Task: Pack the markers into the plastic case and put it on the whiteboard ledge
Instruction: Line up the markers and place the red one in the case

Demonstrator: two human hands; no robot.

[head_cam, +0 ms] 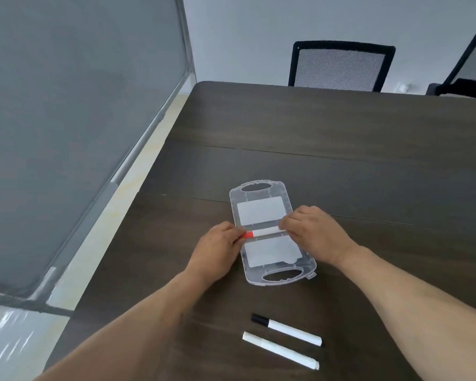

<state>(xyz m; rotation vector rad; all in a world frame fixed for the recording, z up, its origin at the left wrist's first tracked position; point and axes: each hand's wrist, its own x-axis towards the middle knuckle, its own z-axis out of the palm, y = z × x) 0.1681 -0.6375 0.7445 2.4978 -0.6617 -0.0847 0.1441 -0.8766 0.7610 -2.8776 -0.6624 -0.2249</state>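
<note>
A clear plastic case (261,213) lies opened flat on the dark wooden table (341,138), both halves showing white label patches. Across its hinge line lies a red-capped white marker (261,232). My left hand (217,248) pinches the red cap end and my right hand (311,229) pinches the white end. Nearer to me on the table lie a black-capped white marker (286,329) and an all-white marker (280,350), side by side and untouched.
A whiteboard (66,119) on a metal frame stands left of the table, with its ledge (138,152) running along the lower edge. Two black mesh chairs (341,66) stand at the table's far side. The table's left edge runs diagonally close to my left arm.
</note>
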